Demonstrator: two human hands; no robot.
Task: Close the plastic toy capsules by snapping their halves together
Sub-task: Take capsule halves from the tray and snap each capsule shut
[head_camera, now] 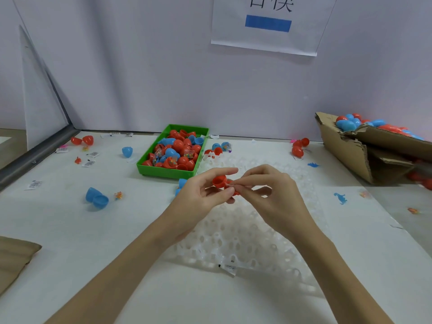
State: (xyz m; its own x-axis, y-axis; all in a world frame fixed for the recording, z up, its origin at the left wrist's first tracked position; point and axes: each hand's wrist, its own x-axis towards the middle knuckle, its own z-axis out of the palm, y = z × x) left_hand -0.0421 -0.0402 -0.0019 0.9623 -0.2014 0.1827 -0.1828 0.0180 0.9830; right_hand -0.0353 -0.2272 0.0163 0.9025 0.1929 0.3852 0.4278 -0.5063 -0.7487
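Both hands work at mid-table above the white plastic grid tray (233, 235). The left hand (201, 195) grips an open red capsule (219, 181), its mouth turned up and toward the viewer; the second red half (236, 193) shows only partly beneath the fingers, seemingly joined by a hinge strip, though that joint is hidden. The right hand (268, 190) pinches something small at the capsule's rim with thumb and forefinger; whether this is the hinge tab or an insert cannot be told. Judgement: the halves are not yet mated. To close well, anything loose should sit fully inside the cup, the two rims should be squared to each other, and pressure applied evenly round the seam, not at one edge, lest the hinge twist or the lip ride over. The green bin (197, 160) of red and blue capsules stands just beyond the hands; a cardboard box (350, 150) of capsules lies far right.
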